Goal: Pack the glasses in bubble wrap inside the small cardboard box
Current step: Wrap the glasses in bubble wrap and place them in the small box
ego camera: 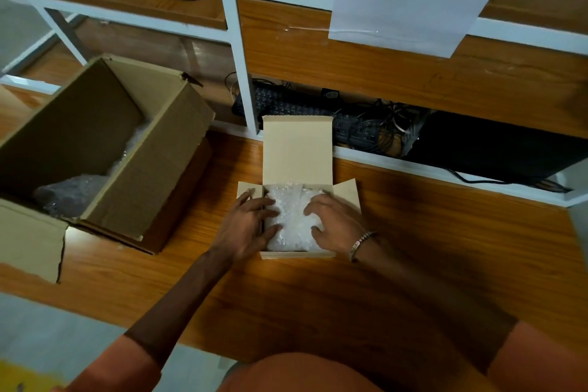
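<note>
Bubble wrap [291, 216] under both hands [292, 223]

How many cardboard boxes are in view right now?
2. The small cardboard box sits open under both hands; the large cardboard box stands open to its left. Others may sit outside the frame.

Single head-mounted wide-angle view, looking forward and steeply down from above the person's lap. Both hands fall near frame centre, at arm's length from the lens. Beyond them, shelving [241, 41] fills the upper frame; the wooden surface [413, 248] spans the middle.
</note>
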Demonstrator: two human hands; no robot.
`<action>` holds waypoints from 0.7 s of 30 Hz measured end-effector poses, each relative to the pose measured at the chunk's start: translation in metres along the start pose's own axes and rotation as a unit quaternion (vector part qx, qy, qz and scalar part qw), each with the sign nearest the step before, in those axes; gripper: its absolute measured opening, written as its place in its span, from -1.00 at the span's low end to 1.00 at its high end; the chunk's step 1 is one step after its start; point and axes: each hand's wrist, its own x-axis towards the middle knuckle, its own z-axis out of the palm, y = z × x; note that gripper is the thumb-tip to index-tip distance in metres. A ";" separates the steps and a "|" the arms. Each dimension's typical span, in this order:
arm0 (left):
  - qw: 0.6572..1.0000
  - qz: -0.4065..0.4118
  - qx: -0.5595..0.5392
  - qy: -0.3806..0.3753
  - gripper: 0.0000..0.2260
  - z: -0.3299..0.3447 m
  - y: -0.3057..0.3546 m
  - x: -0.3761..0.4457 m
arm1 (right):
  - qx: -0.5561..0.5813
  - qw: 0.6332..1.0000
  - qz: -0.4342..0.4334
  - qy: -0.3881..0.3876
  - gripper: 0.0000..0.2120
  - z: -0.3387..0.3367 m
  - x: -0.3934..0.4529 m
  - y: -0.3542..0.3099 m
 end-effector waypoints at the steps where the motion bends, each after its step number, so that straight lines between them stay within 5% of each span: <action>1: 1.000 0.001 -0.005 0.007 -0.55 -0.002 0.001 0.001 | 0.016 0.999 0.029 0.024 -0.56 0.000 0.001 -0.001; 4: 1.000 0.024 0.000 -0.013 -0.56 -0.004 -0.002 0.005 | 0.007 0.997 0.080 -0.012 -0.39 0.002 0.004 -0.007; 8: 0.993 0.060 0.053 -0.082 -0.49 -0.001 -0.008 0.006 | -0.043 0.994 0.070 -0.070 -0.40 0.012 -0.002 -0.014; 21: 0.977 0.040 0.157 -0.138 -0.48 -0.012 0.029 0.019 | -0.091 0.992 0.080 -0.022 -0.50 0.028 -0.001 -0.032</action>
